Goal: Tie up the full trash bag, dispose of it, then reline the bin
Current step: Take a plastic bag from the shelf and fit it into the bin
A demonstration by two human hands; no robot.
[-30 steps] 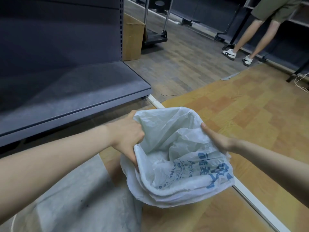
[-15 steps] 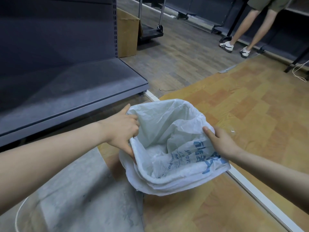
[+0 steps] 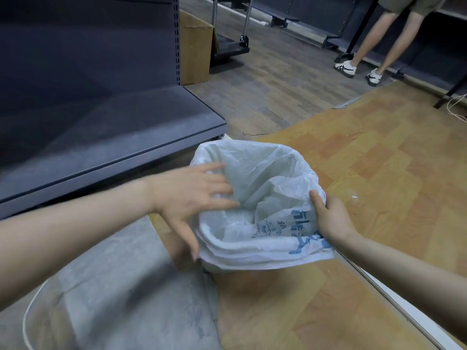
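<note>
The bag [image 3: 262,198], a thin white plastic one with blue print, is sitting on the floor [image 3: 379,160] at the seam between grey and tan boards, just in front of the low dark shelf [image 3: 113,127]. Its mouth is standing wide open and its top edge is folding outward and down in a loose cuff, which suggests it is lining a bin; the bin itself is hidden under the film, so I cannot say for certain. The inside is showing only crumpled plastic, so this is looking like the relining step, near the end of the task.

The left hand [image 3: 192,195] is reaching over the near-left rim with fingers spread and fairly straight, gripping nothing; the fingertips are lying on or just above the inner wall, and motion blur is making real contact hard to judge. The right hand [image 3: 328,218] is pinching the right-hand rim, thumb on the inner face and fingers hidden under the folded edge.

The film is looking very light, soft and slippery, with no stiffness of its own, so it is likely to slide back in when released and may tear under a sharp pull. The doubled cuff is the best place to take hold, at two opposite points, drawing it down evenly.

Further off, a cardboard box [image 3: 194,46] is standing by the shelf end, and another person's legs [image 3: 374,39] are showing at the upper right.
</note>
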